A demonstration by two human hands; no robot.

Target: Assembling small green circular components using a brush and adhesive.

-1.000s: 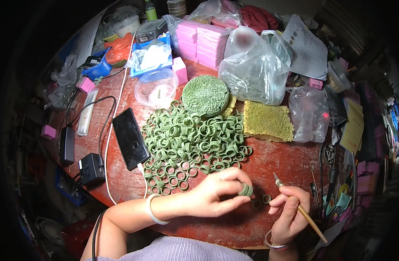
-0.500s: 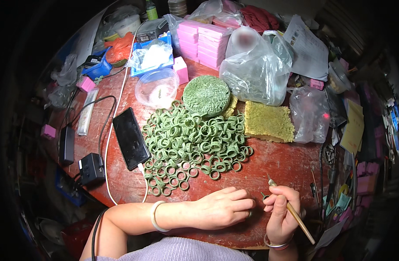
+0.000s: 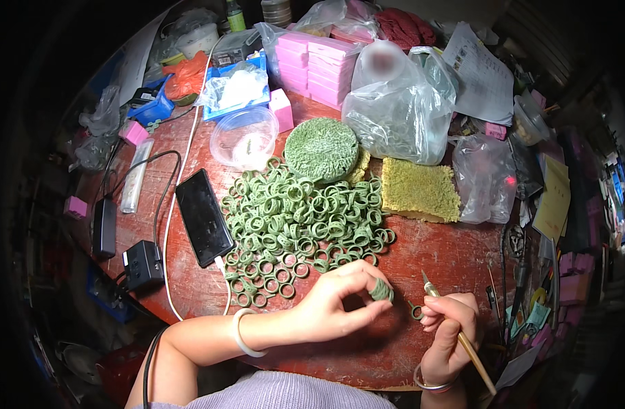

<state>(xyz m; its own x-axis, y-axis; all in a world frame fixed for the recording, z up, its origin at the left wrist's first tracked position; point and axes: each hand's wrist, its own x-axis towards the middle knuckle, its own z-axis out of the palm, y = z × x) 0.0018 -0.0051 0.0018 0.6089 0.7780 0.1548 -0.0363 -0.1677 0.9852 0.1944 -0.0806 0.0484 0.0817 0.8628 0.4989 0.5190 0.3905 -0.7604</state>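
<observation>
My left hand (image 3: 336, 303) is curled at the front edge of the ring pile, thumb and fingers bent round a few green rings (image 3: 382, 291) bunched at its fingertips. Whether these sit on a finger or are pinched, I cannot tell. In my right hand (image 3: 450, 327) is a slim carving knife (image 3: 470, 351) with a wooden handle, its pointed metal tip up and to the left. One single green ring (image 3: 416, 311) shows by the right fingertips. A heap of carved green rings (image 3: 299, 218) covers the middle of the red table.
Behind the heap stand a round green textured pad (image 3: 322, 150) and a yellow sponge (image 3: 420, 189). A black phone (image 3: 204, 217) with a white cable (image 3: 168, 262) lies left. Farther back are a clear tub (image 3: 244, 136), pink blocks (image 3: 319, 68) and plastic bags (image 3: 401, 109).
My left hand has lifted and turned up toward the heap, bringing green rings into view at its fingertips. The right hand has shifted slightly, and the single ring beside it shows more fully.
</observation>
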